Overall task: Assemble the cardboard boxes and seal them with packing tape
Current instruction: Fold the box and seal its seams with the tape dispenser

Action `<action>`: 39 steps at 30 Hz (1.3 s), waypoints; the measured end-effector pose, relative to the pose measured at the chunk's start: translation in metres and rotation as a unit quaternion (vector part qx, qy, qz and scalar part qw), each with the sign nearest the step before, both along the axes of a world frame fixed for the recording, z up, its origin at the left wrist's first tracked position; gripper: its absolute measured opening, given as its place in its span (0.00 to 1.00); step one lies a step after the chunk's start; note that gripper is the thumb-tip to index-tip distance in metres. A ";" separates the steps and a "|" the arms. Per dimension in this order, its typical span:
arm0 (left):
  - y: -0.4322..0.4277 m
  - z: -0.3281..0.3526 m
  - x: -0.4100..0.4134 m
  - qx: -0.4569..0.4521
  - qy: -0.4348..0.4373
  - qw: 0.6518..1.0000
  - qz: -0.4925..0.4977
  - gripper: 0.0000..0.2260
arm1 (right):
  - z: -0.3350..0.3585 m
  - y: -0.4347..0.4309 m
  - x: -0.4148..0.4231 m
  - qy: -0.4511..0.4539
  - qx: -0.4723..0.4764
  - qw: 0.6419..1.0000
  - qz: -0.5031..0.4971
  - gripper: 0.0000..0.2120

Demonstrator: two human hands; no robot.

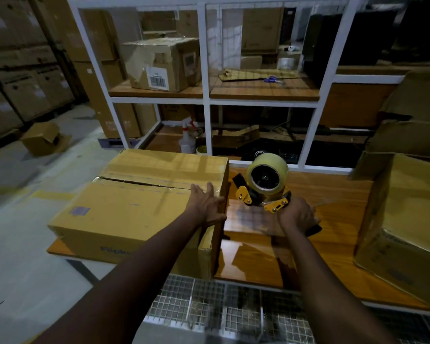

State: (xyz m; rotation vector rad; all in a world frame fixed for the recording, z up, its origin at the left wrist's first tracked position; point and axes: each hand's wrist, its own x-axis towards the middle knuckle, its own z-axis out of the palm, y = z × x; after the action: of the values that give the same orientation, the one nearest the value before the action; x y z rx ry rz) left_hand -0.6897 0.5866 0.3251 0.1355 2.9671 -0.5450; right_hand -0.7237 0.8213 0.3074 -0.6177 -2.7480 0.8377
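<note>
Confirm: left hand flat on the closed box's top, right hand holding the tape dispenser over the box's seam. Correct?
Not quite. The head view shows the right hand holding the tape dispenser over the wooden table, beside the box, not over its seam. The left hand does lie flat on top.

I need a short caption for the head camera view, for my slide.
Left hand steadies the cardboard box while right hand holds the tape dispenser.

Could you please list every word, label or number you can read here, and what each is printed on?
"Flipk", cut off by the left forearm: blue print on the near side of the large brown cardboard box.
Barcode sticker on the taped brown shelf carton: digits too blurred.
Nothing else is readable.
</note>
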 end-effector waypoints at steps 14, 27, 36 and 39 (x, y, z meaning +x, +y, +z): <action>0.018 0.010 -0.006 -0.047 0.013 0.999 0.005 0.40 | 0.041 -0.009 -0.016 0.082 -0.001 0.997 -0.002 0.08; -0.047 -0.015 0.012 0.215 -0.025 0.976 -0.001 0.30 | 0.068 -0.034 -0.009 0.119 0.014 0.993 0.019 0.06; -0.223 -0.011 0.033 0.179 -0.005 0.977 0.118 0.26 | 0.069 -0.135 -0.002 0.119 0.069 0.986 0.098 0.05; -0.274 -0.009 0.042 0.168 0.005 0.974 0.150 0.27 | 0.067 -0.178 0.001 0.110 0.078 0.984 0.117 0.05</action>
State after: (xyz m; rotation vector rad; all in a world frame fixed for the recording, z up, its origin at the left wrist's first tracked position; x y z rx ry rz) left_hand -0.6479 0.3121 0.3165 -0.2825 2.9795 -0.0055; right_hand -0.7223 0.6437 0.3741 -0.1616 -2.6797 0.6790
